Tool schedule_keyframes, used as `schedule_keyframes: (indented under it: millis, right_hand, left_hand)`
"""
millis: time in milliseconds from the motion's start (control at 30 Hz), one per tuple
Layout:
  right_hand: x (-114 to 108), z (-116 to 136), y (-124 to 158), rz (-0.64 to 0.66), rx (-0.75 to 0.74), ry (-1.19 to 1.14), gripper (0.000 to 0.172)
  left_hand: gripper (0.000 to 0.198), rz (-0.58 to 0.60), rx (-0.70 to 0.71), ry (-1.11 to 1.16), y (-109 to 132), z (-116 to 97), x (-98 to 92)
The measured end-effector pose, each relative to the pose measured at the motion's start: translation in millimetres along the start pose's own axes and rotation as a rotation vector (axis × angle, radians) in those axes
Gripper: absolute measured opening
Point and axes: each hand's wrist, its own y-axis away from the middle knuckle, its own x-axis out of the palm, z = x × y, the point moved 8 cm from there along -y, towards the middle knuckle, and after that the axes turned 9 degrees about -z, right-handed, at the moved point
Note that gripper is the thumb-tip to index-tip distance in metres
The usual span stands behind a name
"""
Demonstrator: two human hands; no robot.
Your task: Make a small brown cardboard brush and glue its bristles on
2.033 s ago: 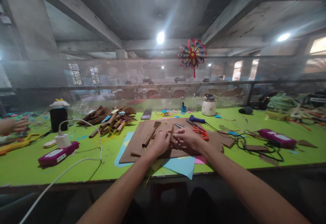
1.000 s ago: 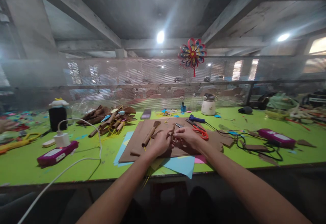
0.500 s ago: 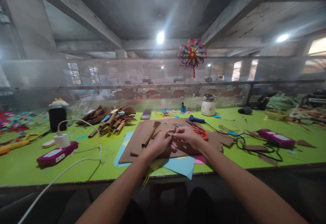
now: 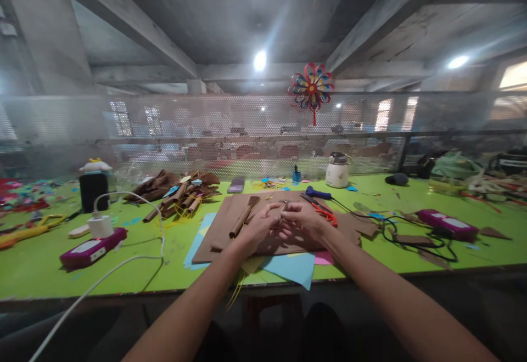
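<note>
I count two hands of my own over the bench: my left hand (image 4: 258, 229) and my right hand (image 4: 303, 220). There are two boxes, a purple box (image 4: 88, 252) toward the bench's left edge and a second purple box (image 4: 448, 223) toward its right edge. One brown board (image 4: 224, 231) lies by the near edge, with one loose brown roll (image 4: 244, 217) on it. I see one pair of orange scissors (image 4: 325, 214), one blue-handled tool (image 4: 317, 192), one kettle (image 4: 337, 170) at the far edge and one white charger (image 4: 101, 225). The heap of rolls (image 4: 181, 192) is too tangled to count.

left hand (image 4: 256, 230) and right hand (image 4: 305, 222) are bare; both forearms run uncovered back to the near edge.
</note>
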Motion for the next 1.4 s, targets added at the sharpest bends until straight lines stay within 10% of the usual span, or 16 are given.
schedule_keyframes:
  millis: [500, 1400]
  right_hand:
    - [-3, -1, -1, -0.084, 0.076, -0.093, 0.031]
    - [-1, 18, 0, -0.197, -0.299, 0.394, 0.021]
  left_hand:
    - [0.015, -0.176, -0.200, -0.031, 1, 15, -13.5]
    - [0.015, -0.189, -0.030, -0.295, -11, 20, -22.1]
